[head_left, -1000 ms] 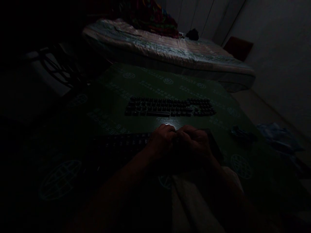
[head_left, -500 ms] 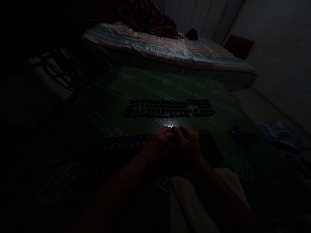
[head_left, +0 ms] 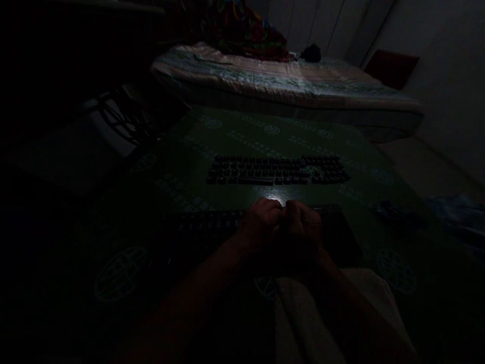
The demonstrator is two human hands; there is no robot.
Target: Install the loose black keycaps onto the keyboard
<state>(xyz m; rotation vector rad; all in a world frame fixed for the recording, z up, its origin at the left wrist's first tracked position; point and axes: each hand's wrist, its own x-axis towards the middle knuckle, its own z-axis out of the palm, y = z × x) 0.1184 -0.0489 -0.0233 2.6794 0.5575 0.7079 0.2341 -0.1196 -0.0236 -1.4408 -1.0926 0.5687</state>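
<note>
R hand (head_left: pixel 306 227): slight shift, over kbd (head_left: pixel 206 225)

Dim light leaves deep shadows, with glare on the green tabletop (head_left: pixel 278 192).

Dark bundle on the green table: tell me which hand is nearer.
Right. The right hand is left of the bundle, apart from it; the left hand is farther away, beyond the right one.

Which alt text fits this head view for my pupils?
A person's left hand and right hand are close together over a dark keyboard in dim light; beyond it, keycaps lie in keyboard layout on a green table.
</note>
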